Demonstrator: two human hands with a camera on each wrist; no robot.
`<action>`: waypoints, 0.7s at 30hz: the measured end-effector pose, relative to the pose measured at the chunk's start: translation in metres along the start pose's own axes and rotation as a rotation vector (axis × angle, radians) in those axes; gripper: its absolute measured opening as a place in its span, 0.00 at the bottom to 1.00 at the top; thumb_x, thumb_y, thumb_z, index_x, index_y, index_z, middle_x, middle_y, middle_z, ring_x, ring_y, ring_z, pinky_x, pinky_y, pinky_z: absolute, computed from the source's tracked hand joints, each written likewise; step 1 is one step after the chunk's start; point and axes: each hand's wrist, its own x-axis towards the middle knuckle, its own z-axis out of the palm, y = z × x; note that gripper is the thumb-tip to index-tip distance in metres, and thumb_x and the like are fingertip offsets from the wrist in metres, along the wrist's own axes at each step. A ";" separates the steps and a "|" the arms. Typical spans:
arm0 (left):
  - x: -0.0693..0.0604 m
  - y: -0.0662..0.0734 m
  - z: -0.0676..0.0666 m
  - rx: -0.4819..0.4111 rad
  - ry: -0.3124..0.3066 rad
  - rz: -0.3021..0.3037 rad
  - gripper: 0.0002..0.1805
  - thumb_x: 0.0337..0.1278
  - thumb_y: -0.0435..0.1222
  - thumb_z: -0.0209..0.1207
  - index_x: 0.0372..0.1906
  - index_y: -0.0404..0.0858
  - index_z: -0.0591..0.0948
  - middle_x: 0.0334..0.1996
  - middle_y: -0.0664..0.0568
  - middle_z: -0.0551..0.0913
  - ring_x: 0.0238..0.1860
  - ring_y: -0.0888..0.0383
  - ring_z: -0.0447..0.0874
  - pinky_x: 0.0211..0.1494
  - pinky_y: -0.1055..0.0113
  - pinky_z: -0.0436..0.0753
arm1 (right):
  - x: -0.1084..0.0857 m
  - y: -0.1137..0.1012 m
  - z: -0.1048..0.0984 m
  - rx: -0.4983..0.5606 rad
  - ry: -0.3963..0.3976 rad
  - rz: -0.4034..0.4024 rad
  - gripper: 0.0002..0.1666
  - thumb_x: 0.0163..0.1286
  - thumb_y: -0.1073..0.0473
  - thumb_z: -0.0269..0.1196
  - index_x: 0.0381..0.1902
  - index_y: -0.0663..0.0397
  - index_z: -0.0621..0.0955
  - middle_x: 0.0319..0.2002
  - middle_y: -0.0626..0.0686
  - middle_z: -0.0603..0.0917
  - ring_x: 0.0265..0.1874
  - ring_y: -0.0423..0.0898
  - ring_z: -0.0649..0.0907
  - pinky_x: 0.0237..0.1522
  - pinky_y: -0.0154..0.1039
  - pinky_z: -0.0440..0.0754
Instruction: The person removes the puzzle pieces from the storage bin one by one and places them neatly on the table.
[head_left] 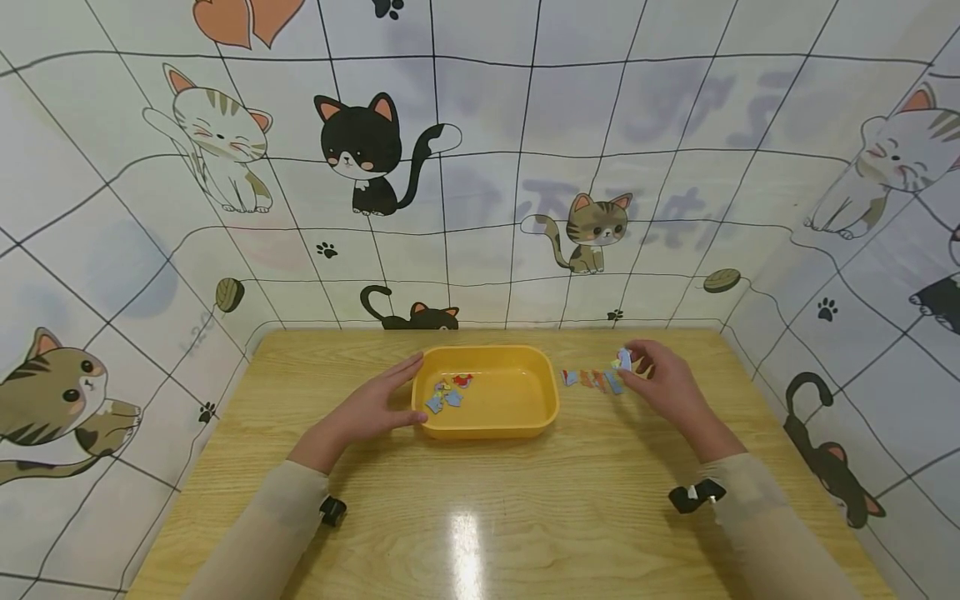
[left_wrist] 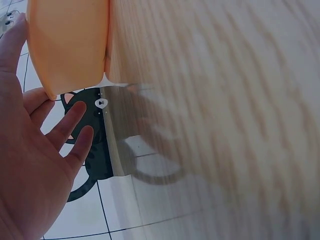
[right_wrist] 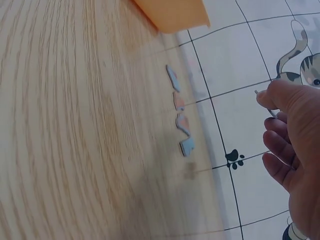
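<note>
A yellow tray [head_left: 487, 429] stands on the table with several small puzzle pieces [head_left: 453, 398] at its left end. My left hand [head_left: 378, 404] rests against that end, thumb at the near corner and fingers towards the far one. In the left wrist view its fingers look fairly straight and spread, touching the tray rim. Between thumb and fingertips, my right hand [head_left: 663, 379] pinches a puzzle piece [head_left: 625, 358], raised above the table. Below it, several jigsaw pieces [right_wrist: 186, 147] lie in a row to the right of the tray; the held piece shows edge-on in the right wrist view.
The wooden table [head_left: 420, 517] meets a wall covering [head_left: 480, 192] printed with cartoon cats at the back and on both sides. Bare tabletop lies in front of the tray, with a bright light reflection on it.
</note>
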 end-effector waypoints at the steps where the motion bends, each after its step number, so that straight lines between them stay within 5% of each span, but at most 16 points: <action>1: 0.000 0.000 0.000 0.000 0.001 0.000 0.58 0.66 0.60 0.75 0.90 0.43 0.60 0.91 0.56 0.53 0.89 0.45 0.52 0.86 0.37 0.59 | 0.000 0.002 -0.001 -0.004 0.001 0.000 0.26 0.75 0.64 0.75 0.67 0.65 0.81 0.49 0.59 0.86 0.43 0.54 0.84 0.42 0.43 0.82; 9: -0.002 0.003 0.000 -0.030 0.010 0.009 0.57 0.66 0.57 0.76 0.90 0.40 0.60 0.91 0.54 0.54 0.89 0.44 0.52 0.86 0.36 0.59 | -0.002 0.021 -0.001 -0.032 -0.015 0.039 0.27 0.75 0.62 0.75 0.66 0.69 0.81 0.47 0.62 0.87 0.43 0.58 0.86 0.42 0.47 0.83; 21: -0.002 0.001 0.000 -0.021 0.004 0.005 0.57 0.66 0.59 0.74 0.90 0.41 0.60 0.91 0.55 0.53 0.89 0.45 0.51 0.86 0.37 0.60 | -0.004 0.042 0.003 -0.001 -0.092 0.172 0.29 0.77 0.59 0.74 0.67 0.70 0.80 0.50 0.63 0.86 0.45 0.57 0.85 0.35 0.38 0.82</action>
